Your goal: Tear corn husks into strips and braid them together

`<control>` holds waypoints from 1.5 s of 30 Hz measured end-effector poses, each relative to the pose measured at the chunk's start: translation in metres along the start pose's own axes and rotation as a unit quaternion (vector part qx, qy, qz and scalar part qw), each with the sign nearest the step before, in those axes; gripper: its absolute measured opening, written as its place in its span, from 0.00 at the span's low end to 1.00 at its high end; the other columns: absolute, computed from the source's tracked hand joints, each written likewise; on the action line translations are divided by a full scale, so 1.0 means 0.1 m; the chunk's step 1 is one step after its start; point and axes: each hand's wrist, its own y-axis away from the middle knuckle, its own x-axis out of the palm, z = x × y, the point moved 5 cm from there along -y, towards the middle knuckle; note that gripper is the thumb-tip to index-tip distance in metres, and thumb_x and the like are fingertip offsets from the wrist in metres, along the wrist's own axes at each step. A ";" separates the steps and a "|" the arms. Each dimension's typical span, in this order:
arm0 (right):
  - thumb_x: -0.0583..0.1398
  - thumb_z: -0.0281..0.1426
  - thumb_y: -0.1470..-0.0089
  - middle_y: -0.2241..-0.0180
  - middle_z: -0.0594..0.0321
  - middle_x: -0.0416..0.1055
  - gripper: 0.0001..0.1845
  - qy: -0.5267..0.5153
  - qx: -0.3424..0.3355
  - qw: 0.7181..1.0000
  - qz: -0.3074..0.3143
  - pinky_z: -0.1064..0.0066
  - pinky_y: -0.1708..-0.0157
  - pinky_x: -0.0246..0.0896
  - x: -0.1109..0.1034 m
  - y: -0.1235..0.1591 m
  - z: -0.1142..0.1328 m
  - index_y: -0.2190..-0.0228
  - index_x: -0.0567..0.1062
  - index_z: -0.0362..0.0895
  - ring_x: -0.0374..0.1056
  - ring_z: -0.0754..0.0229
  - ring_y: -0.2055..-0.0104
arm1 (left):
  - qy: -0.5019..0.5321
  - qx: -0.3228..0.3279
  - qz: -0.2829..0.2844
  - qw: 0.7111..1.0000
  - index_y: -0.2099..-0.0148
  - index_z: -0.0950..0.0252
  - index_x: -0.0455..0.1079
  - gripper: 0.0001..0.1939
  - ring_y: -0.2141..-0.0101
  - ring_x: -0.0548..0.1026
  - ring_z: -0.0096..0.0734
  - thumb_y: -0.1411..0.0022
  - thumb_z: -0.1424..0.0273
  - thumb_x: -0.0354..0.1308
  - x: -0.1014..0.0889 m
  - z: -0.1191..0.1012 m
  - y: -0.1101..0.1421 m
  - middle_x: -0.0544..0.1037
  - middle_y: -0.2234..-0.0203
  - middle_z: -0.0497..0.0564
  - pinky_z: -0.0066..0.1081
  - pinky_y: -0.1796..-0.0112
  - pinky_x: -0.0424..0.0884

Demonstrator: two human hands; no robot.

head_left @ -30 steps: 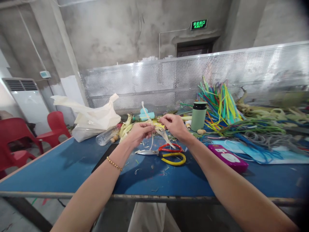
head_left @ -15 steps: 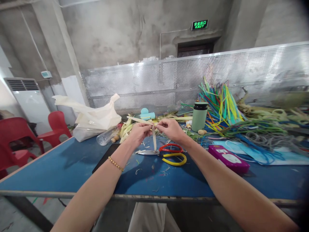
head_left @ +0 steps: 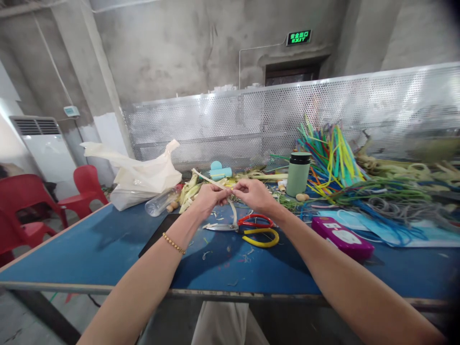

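Note:
My left hand (head_left: pixel 211 199) is closed in a pinch on a pale, husk-like strip (head_left: pixel 207 179). One end of the strip sticks out up and to the left; another length hangs below my fingers. Close beside it, my right hand (head_left: pixel 256 194) pinches the same strip with thumb and forefinger, the fingertips of both hands nearly touching. Just where they meet, the fingers hide the strip. Beneath my hands lie scissors (head_left: pixel 221 227) with one red and one yellow handle, blades pointing left.
Behind my hands are pale husks (head_left: pixel 189 194), a clear bottle (head_left: pixel 156 206) and a white bag (head_left: pixel 143 177). A green flask (head_left: pixel 298 176), colourful strips (head_left: pixel 338 158), tangled cords (head_left: pixel 391 206) and a purple box (head_left: pixel 341 237) stand or lie rightward. A dark flat object (head_left: pixel 158 232) lies by my left forearm.
My hands have come together from slightly apart. The strip's upper end, first upright, has swung over to the left. Its hanging end has shifted slightly; the scissors stay put.

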 end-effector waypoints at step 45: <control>0.65 0.40 0.55 0.77 0.64 0.70 0.15 -0.327 0.074 0.941 0.042 0.72 0.73 0.56 0.12 0.01 -0.15 0.74 0.76 0.40 0.62 0.65 0.75 | 0.010 0.011 0.080 0.997 0.72 0.70 0.69 0.06 0.79 0.67 0.23 0.49 0.71 0.60 0.10 -0.06 0.05 0.70 0.80 0.49 0.28 0.76 0.60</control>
